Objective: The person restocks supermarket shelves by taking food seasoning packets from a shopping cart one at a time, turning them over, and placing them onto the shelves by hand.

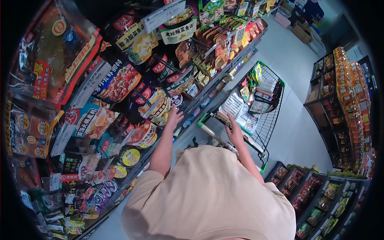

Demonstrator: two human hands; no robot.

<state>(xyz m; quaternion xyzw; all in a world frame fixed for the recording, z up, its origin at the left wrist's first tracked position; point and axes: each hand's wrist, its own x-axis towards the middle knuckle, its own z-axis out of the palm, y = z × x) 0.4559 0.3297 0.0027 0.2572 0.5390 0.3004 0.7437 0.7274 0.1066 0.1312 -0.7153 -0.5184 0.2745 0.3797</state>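
My left hand [174, 117] is stretched toward the shelf with its fingers apart. It is right beside a yellow and purple seasoning pouch [159, 105]; I cannot tell whether they touch. Over the handle end of a wire shopping cart [269, 127], my right hand [235, 131] has its fingers spread and holds nothing I can see. In the cart lie a white package [232, 105], a clear plastic-wrapped pack [247, 121] and several coloured packets [265, 94].
Hanging pouches of soup and hotpot seasoning fill the rack on the left, with price tags [91, 85] sticking out. Across the aisle floor [294, 136] stands a shelf of orange-topped jars [347, 86]. Sloped bins of packets [306, 191] are at lower right, and cardboard boxes [301, 32] at the back.
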